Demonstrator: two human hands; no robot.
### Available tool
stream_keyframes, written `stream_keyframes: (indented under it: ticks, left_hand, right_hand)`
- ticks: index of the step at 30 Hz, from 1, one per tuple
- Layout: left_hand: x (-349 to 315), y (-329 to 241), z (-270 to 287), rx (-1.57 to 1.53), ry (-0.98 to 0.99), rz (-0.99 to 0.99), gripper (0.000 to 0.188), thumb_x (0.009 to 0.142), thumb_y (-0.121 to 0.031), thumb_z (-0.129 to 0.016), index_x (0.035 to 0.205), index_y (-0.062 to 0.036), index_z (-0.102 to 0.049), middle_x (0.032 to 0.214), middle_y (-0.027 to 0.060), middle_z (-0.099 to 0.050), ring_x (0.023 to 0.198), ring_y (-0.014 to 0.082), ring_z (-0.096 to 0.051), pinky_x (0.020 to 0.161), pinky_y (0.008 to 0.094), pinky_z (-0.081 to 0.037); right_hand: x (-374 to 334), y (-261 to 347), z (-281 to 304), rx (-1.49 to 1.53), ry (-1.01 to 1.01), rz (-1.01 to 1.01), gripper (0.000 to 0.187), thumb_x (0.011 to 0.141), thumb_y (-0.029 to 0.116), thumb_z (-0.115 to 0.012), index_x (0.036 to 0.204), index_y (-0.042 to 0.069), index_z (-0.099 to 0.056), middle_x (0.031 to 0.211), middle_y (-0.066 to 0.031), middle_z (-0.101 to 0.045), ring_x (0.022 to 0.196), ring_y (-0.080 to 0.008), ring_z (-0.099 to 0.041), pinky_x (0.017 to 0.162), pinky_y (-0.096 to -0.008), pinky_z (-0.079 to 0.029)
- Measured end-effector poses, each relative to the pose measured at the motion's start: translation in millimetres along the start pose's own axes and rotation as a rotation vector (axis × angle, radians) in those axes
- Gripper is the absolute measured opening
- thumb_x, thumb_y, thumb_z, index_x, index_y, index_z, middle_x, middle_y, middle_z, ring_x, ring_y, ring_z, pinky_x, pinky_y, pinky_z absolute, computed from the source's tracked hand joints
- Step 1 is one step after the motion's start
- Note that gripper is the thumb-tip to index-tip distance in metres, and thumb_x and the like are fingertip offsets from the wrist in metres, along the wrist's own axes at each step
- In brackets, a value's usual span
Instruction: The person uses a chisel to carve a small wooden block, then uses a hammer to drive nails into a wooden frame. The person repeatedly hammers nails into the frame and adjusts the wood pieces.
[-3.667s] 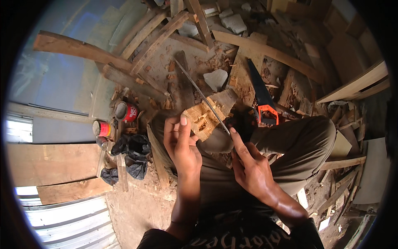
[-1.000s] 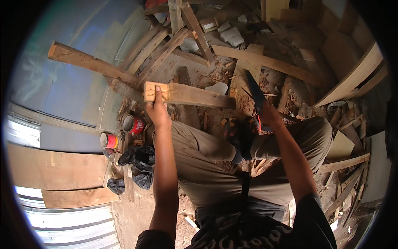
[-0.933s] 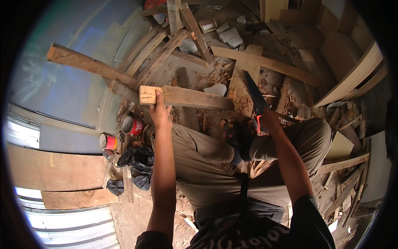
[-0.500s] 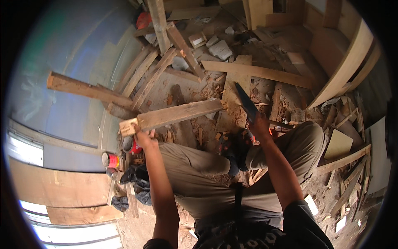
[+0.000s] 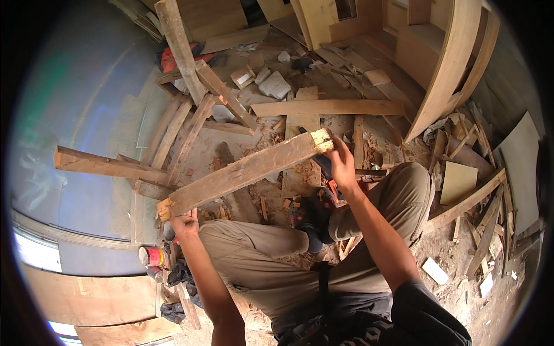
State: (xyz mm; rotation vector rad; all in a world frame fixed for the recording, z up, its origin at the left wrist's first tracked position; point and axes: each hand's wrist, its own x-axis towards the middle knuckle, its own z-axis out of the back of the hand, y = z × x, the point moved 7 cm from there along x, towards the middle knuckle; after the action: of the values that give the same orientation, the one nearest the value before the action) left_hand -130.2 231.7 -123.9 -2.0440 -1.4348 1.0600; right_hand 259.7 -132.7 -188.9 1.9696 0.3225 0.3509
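A rough brown wooden beam (image 5: 248,167) is held up at a slant across my knees, its right end higher in the picture. Both ends show pale, freshly cut wood with notched shapes. My left hand (image 5: 186,224) grips the left end from below, fingers curled under it. Around the right end my right hand (image 5: 341,161) is closed, with some fingers hidden behind the wood. Just below that hand a dark blade-like piece (image 5: 324,165) shows in part; whether the hand also touches it I cannot tell.
Several timbers (image 5: 187,135) lean together at the left by a painted panel (image 5: 86,115). A long plank (image 5: 329,108) lies across the floor ahead. Open cans (image 5: 153,256) stand left of my leg. Scrap boards (image 5: 459,183) and wood chips litter the right side.
My right hand has come to the beam's right end; before, it held a dark-bladed handsaw away from it. The beam's right end has risen, and my left hand has shifted down and left.
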Motion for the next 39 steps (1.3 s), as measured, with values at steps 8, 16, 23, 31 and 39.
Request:
stream_keyframes:
  ticks: [8, 16, 23, 31, 39]
  left_hand:
    - [4, 1, -2, -0.043, 0.066, 0.012, 0.047, 0.101, -0.045, -0.044, 0.125, -0.0075, -0.06, 0.122, 0.0085, -0.066, 0.118, 0.0235, -0.06, 0.111, 0.051, -0.039]
    - [-42, 20, -39, 0.015, 0.285, 0.018, 0.066, 0.098, -0.043, -0.054, 0.149, -0.0091, -0.03, 0.154, 0.0155, -0.031, 0.143, 0.0357, -0.027, 0.114, 0.0564, -0.029]
    - [-69, 26, -76, 0.276, 0.411, -0.185, 0.06, 0.089, -0.026, -0.071, 0.138, -0.0078, -0.042, 0.134, 0.0085, -0.051, 0.128, 0.0295, -0.048, 0.105, 0.0598, -0.039]
    - [-108, 48, -124, 0.5, 0.456, -0.213, 0.04, 0.088, -0.007, -0.072, 0.123, -0.004, -0.053, 0.114, 0.0031, -0.064, 0.105, 0.011, -0.06, 0.084, 0.0272, -0.05]
    - [-190, 100, -187, 0.624, 0.765, -0.266, 0.037, 0.082, 0.001, -0.074, 0.116, 0.0032, -0.058, 0.112, 0.0085, -0.068, 0.105, 0.0145, -0.063, 0.09, 0.0308, -0.052]
  right_hand:
    - [-3, 5, 4, 0.153, -0.012, -0.195, 0.035, 0.098, 0.019, -0.061, 0.128, 0.001, -0.059, 0.116, -0.0039, -0.066, 0.108, -0.0133, -0.06, 0.092, -0.0309, -0.05]
    - [7, -34, 27, 0.17, -0.099, -0.288, 0.039, 0.097, 0.02, -0.062, 0.132, 0.003, -0.056, 0.123, -0.006, -0.062, 0.112, -0.0171, -0.056, 0.093, -0.0359, -0.048]
    - [17, -72, 61, -0.103, -0.167, -0.461, 0.039, 0.101, 0.022, -0.051, 0.134, 0.002, -0.052, 0.115, -0.0068, -0.064, 0.103, -0.0185, -0.062, 0.087, -0.0331, -0.05]
    - [-39, 37, -72, -0.71, 0.417, 0.426, 0.081, 0.089, 0.03, -0.071, 0.146, -0.007, -0.027, 0.146, -0.0256, -0.037, 0.137, -0.0318, -0.036, 0.113, -0.0417, -0.029]
    - [-75, 61, -159, -0.736, 0.502, 0.346, 0.098, 0.074, 0.03, -0.085, 0.143, -0.004, -0.024, 0.121, -0.03, -0.055, 0.11, -0.0413, -0.059, 0.094, -0.0466, -0.049]
